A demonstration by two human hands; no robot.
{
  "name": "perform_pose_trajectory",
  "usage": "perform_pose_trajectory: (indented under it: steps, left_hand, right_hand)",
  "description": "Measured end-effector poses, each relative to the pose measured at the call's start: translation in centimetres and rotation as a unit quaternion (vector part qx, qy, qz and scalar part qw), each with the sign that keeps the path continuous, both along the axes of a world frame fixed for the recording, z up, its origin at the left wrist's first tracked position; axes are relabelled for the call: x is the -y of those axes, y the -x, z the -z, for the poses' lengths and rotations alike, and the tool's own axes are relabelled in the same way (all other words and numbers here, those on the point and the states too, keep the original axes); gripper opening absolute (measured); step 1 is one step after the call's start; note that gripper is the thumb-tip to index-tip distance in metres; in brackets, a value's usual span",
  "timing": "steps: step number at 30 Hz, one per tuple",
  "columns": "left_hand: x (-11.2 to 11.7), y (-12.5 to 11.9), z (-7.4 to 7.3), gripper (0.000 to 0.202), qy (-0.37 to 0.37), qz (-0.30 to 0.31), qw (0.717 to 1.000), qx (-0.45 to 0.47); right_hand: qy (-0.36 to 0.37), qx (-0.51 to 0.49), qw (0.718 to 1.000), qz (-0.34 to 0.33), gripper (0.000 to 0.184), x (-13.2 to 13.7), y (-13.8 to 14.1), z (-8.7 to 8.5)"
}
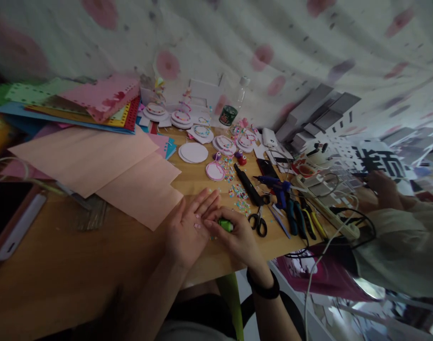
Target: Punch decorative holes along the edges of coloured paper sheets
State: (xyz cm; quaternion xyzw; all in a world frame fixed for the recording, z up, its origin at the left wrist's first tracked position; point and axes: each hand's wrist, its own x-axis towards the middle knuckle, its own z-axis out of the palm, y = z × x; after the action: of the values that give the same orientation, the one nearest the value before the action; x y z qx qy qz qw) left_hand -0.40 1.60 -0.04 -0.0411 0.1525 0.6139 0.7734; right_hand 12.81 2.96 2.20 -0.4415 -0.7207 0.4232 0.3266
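Note:
My left hand (188,232) is turned palm up over the front of the table, its fingers stretched out. A few tiny pale pink pieces (197,226) lie on that palm. My right hand (239,237) grips a small green object (225,225), and its fingertips reach over the left palm. The green object is partly covered, so its kind is unclear. Beyond my hands, colourful confetti bits (239,192) are scattered on the wood. A round white disc with a pink rim (215,171) sits beside them, near small purple (216,155) and red (242,160) objects.
Right of my hands lie scissors (259,222), a blue glue gun (278,187), pliers (299,218) and a power strip (330,210) with cables. Peach paper sheets (131,184) spread leftward. Behind stand decorated white discs (202,131) and a clear bottle (242,92). Another person's sleeve (397,241) is at right.

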Motion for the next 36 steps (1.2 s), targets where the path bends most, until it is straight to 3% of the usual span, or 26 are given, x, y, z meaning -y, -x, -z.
perform_pose_trajectory:
  steps: [11,15,20,27,36]
  left_hand:
    - [0.2,-0.1,-0.2,0.054,0.003,0.014,1.000,-0.019]
    - [0.2,-0.1,-0.3,0.051,0.019,0.016,1.000,-0.016]
    - [0.0,-0.1,-0.4,0.048,0.059,0.000,0.998,-0.005]
    - [-0.1,-0.1,-0.5,0.047,0.087,-0.030,0.996,-0.004]
    - [-0.1,-1.1,-0.2,0.024,0.128,0.033,0.989,-0.072]
  right_hand:
    - [-0.034,0.079,0.996,-0.023,0.010,0.5,1.2,0.8]
    - [-0.029,0.022,0.999,-0.020,0.009,0.4,0.8,0.3]
    - [-0.028,-0.042,0.996,0.068,0.013,-0.3,-0.4,-0.1]
    - [0.071,-0.086,0.983,0.146,0.028,-1.2,-1.3,0.5]
    - [0.140,-0.082,0.972,0.170,0.041,-1.7,-1.4,1.2]
